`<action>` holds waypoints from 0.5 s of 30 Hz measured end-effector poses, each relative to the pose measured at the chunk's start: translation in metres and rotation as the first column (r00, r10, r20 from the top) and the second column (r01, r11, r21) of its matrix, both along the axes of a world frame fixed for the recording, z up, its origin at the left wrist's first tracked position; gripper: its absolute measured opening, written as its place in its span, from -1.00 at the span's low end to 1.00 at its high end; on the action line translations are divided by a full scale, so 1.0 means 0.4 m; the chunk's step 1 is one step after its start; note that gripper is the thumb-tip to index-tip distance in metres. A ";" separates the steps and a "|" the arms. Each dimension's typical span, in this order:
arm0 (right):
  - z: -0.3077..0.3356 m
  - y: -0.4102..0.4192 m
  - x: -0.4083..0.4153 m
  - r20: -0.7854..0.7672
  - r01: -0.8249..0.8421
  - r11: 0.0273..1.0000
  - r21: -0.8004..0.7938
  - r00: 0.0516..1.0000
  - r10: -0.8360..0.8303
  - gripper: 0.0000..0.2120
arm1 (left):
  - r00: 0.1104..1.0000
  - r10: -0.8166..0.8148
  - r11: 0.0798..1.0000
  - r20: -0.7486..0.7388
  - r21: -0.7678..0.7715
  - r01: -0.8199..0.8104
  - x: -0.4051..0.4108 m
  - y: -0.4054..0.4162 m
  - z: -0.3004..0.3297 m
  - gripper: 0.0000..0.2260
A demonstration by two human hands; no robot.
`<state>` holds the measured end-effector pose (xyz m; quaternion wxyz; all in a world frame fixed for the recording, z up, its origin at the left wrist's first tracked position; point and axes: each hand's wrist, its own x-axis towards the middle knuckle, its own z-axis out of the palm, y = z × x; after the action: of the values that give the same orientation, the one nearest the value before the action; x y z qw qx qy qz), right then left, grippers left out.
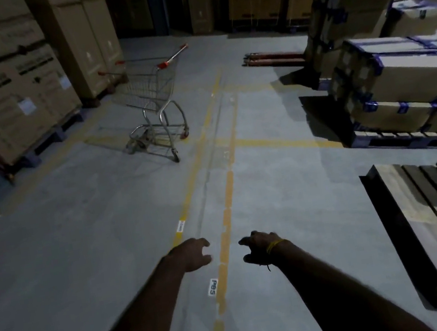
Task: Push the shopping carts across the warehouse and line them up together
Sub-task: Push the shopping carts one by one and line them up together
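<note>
A metal shopping cart [153, 95] with a red-tipped handle stands alone on the grey floor, ahead and to the left, beside stacked cartons. Both my arms reach forward over the floor, far short of the cart. My left hand [196, 256] hangs with loosely curled fingers and holds nothing. My right hand [259, 247], with a yellow thread at the wrist, is also loosely curled and empty. The two hands sit either side of a yellow floor line. Only one cart is in view.
Tall cartons on pallets [10, 104] line the left side. Taped boxes on a pallet [398, 79] stand at the right, with wooden pallets [436, 231] nearer me. Red pallet-jack forks [272, 58] lie on the floor far right of the cart. Yellow lines [224, 244] mark the aisle.
</note>
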<state>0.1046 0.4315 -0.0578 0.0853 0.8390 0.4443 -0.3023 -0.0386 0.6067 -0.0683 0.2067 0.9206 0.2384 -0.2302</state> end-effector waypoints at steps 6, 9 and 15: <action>0.031 0.165 0.263 0.018 -0.070 0.997 0.028 0.997 0.070 -0.42 | 0.998 0.038 0.999 0.054 -0.009 -0.037 0.262 0.119 0.034 -0.49; 0.032 0.241 0.382 0.020 -0.085 0.996 0.015 0.996 0.085 -0.42 | 0.998 0.050 0.999 0.050 -0.001 -0.050 0.379 0.188 0.034 -0.49; 0.002 0.407 0.625 0.036 -0.074 0.997 -0.014 0.997 0.074 -0.43 | 0.999 0.035 0.999 0.039 -0.002 -0.035 0.614 0.369 0.010 -0.47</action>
<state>0.3544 0.5943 -0.0570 0.1098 0.8268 0.4715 -0.2863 0.2070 0.7543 -0.0643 0.2161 0.9203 0.2503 -0.2089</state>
